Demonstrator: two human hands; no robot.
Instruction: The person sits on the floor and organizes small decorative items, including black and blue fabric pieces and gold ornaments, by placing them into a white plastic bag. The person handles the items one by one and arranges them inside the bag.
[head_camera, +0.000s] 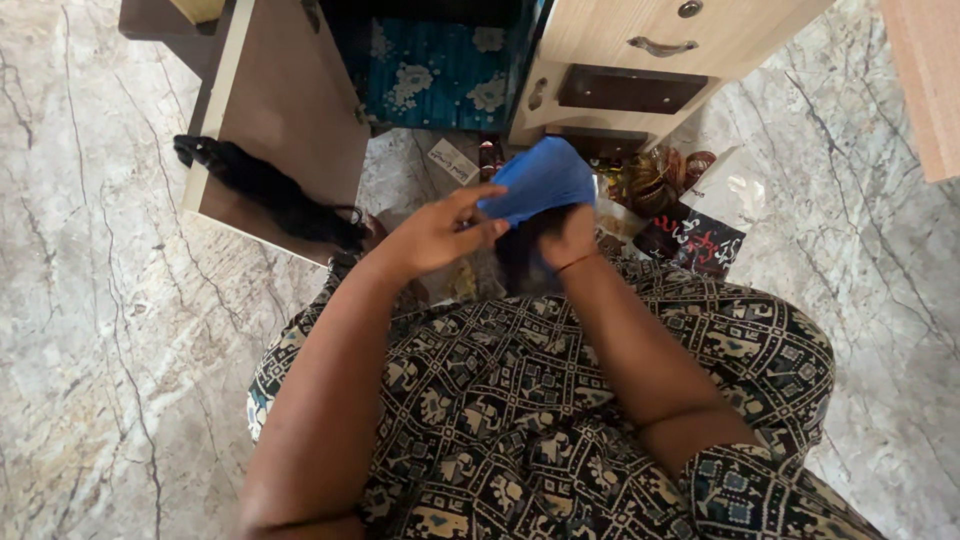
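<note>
At frame centre we see the blue cloth (540, 180) pinched by the left hand (435, 235) and gripped from below by the right hand (568, 238), bare marble floor (90, 300) lying open leftward.

Home, likely bedroom or dressing corner. Wooden cabinet (640, 60) with drawers, metal handle; its door (285, 110) swung open left of it. Patterned blue cloth (430, 70) inside. Polished marble floor (90, 300) around cabinet. Packets (700, 235) on floor just below cabinet.

Cloth (540, 180) between both hands, cabinet (640, 60) behind, open door (285, 110) left, packets (690, 215) on floor (80, 300) right
</note>
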